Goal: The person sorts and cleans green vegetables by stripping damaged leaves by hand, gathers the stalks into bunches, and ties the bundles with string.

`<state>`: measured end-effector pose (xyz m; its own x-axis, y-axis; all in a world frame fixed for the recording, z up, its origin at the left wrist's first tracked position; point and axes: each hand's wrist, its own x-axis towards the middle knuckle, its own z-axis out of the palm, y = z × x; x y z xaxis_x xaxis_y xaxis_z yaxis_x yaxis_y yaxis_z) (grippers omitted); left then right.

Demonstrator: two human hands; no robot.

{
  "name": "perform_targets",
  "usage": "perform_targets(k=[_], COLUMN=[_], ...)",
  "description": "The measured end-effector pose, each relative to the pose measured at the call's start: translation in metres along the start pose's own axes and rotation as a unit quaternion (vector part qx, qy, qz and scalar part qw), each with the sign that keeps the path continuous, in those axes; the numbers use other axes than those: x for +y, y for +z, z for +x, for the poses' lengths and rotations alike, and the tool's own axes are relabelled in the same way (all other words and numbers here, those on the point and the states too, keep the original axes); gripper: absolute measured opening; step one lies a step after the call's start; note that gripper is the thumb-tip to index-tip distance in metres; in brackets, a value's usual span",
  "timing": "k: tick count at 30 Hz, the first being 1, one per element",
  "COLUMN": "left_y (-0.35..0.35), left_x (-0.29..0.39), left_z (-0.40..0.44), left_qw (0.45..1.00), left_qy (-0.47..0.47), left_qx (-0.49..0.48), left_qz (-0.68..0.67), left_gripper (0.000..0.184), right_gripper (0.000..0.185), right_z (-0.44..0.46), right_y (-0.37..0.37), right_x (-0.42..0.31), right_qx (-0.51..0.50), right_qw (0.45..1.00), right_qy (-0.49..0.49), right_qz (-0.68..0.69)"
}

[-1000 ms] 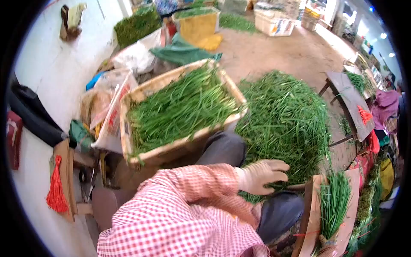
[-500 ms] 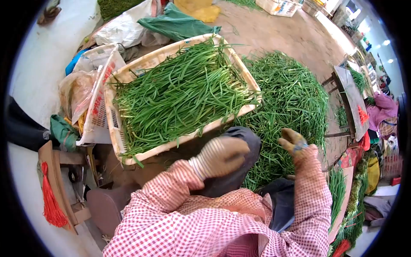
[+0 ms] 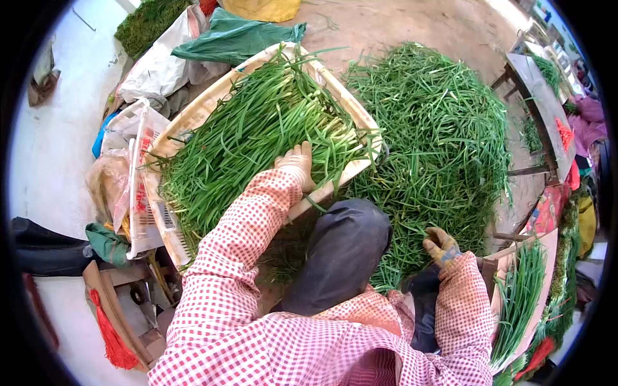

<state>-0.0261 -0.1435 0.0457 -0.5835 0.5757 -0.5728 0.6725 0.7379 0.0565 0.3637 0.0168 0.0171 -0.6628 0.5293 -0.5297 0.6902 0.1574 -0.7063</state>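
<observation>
My left hand [image 3: 297, 165], in a pale work glove, reaches over the near rim of a cream plastic basket [image 3: 158, 215]. Its fingers curl into the garlic chives [image 3: 251, 128] heaped there, and the tips are partly hidden among the stalks. The chives lie roughly side by side, pale ends toward the right. My right hand [image 3: 441, 246], gloved and soiled, hovers by the near edge of a large loose pile of chives [image 3: 431, 135] on the floor. Its thumb and fingers are apart with nothing visible between them.
My dark-trousered knee [image 3: 344, 248] stands between basket and pile. A white crate [image 3: 140, 186] adjoins the basket on the left. On the right are a low table [image 3: 544, 109] and a board holding a chive bundle [image 3: 520, 299]. Red ties [image 3: 112, 334] hang at lower left.
My left hand has moved forward from above my knee into the basket's chives. My right hand has lowered slightly, its fingers still apart. The camera view has shifted.
</observation>
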Motion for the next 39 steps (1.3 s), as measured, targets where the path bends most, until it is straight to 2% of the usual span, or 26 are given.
perform_targets(k=[1, 2, 4, 5, 7, 9, 10, 11, 13, 14, 16, 20, 23, 24, 26, 29, 31, 32, 33, 34, 35, 36, 37, 38, 39], left_y=[0.001, 0.003, 0.007, 0.012, 0.006, 0.011, 0.019, 0.008, 0.009, 0.018, 0.030, 0.014, 0.015, 0.056, 0.038, 0.032, 0.034, 0.036, 0.038, 0.040, 0.037, 0.034, 0.034, 0.037, 0.033], left_x=[0.002, 0.005, 0.015, 0.018, 0.025, 0.020, 0.012, 0.021, 0.013, 0.009, 0.004, -0.003, -0.041, -0.088, -0.092, -0.102, -0.107, -0.108, -0.111, -0.113, -0.122, -0.130, -0.132, -0.133, -0.132], left_z=[-0.001, -0.003, -0.003, -0.002, -0.007, 0.000, 0.009, -0.011, -0.011, -0.006, 0.007, 0.016, 0.029, 0.084, 0.075, 0.083, 0.085, 0.084, 0.083, 0.080, 0.076, 0.072, 0.067, 0.062, 0.055], left_qw=[1.000, 1.000, 0.997, 0.994, 0.994, 0.995, 0.993, 0.988, 0.983, 0.984, 0.981, 0.987, 0.980, 0.986, 0.973, 0.932, 0.861, 0.797, 0.748, 0.733, 0.849, 0.924, 0.922, 0.812, 0.793], left_qy=[-0.004, -0.019, -0.064, -0.088, -0.094, -0.091, -0.101, -0.102, -0.104, -0.104, -0.106, -0.123, -0.021, -0.021, -0.004, -0.027, -0.079, -0.121, -0.144, -0.140, -0.014, 0.110, 0.113, 0.092, 0.100], left_qx=[-0.003, 0.007, 0.032, 0.034, 0.040, 0.047, 0.050, 0.093, 0.094, 0.091, 0.153, 0.067, 0.068, 0.078, 0.035, -0.030, -0.063, -0.070, -0.077, -0.084, -0.107, -0.083, -0.080, -0.093, -0.077], left_qz=[0.007, 0.013, 0.038, 0.056, 0.031, 0.019, -0.012, -0.061, -0.121, -0.113, -0.061, -0.077, -0.186, -0.147, -0.229, -0.360, -0.499, -0.587, -0.643, -0.661, -0.517, -0.357, -0.362, -0.569, -0.596], left_gripper=[0.104, 0.101, 0.093, 0.095, 0.094, 0.086, 0.083, 0.080, 0.081, 0.081, 0.083, 0.083, 0.086, 0.095, 0.084, 0.070, 0.062, 0.059, 0.057, 0.056, 0.046, 0.039, 0.039, 0.041, 0.044], right_gripper=[0.050, 0.048, 0.048, 0.048, 0.050, 0.050, 0.050, 0.050, 0.050, 0.051, 0.051, 0.050, 0.050, 0.050, 0.051, 0.052, 0.047, 0.044, 0.042, 0.038, 0.036, 0.035, 0.034, 0.033, 0.031], right_z=[-0.007, -0.008, -0.008, -0.007, -0.005, 0.003, 0.000, -0.002, -0.005, -0.005, -0.004, -0.004, 0.001, 0.002, 0.004, 0.009, 0.025, 0.036, 0.041, 0.046, 0.058, 0.065, 0.071, 0.085, 0.097], right_y=[0.005, 0.011, 0.015, 0.012, 0.001, 0.007, 0.006, 0.000, -0.004, -0.002, -0.001, -0.002, -0.001, -0.001, 0.003, 0.003, 0.017, 0.027, 0.031, 0.031, 0.037, 0.043, 0.052, 0.062, 0.073], right_x=[-0.018, -0.018, -0.033, -0.047, -0.066, -0.056, -0.063, -0.069, -0.074, -0.069, -0.070, -0.077, -0.076, -0.077, -0.071, -0.084, -0.076, -0.074, -0.075, -0.100, -0.114, -0.141, -0.170, -0.186, -0.200], right_qx=[-0.012, -0.016, -0.034, -0.049, -0.058, 0.001, 0.010, 0.015, -0.023, -0.020, -0.028, -0.063, -0.073, -0.072, -0.063, -0.073, -0.050, -0.012, 0.025, 0.058, 0.075, 0.100, 0.123, 0.124, 0.125], right_qw=[0.998, 0.999, 0.998, 0.996, 0.989, 0.988, 0.990, 0.990, 0.991, 0.989, 0.990, 0.993, 0.992, 0.992, 0.993, 0.993, 0.995, 0.989, 0.940, 0.927, 0.899, 0.885, 0.868, 0.855, 0.841], right_qy=[0.035, -0.028, -0.048, -0.067, -0.120, -0.150, -0.139, -0.141, -0.133, -0.150, -0.140, -0.091, -0.087, -0.084, -0.077, -0.027, -0.046, -0.083, -0.118, -0.127, -0.178, -0.166, -0.155, -0.196, -0.234], right_qz=[-0.058, -0.020, 0.002, 0.017, -0.064, -0.026, 0.000, 0.005, -0.009, 0.001, -0.014, -0.048, -0.060, -0.061, -0.062, -0.083, -0.074, 0.125, 0.320, 0.348, 0.393, 0.424, 0.455, 0.464, 0.472])
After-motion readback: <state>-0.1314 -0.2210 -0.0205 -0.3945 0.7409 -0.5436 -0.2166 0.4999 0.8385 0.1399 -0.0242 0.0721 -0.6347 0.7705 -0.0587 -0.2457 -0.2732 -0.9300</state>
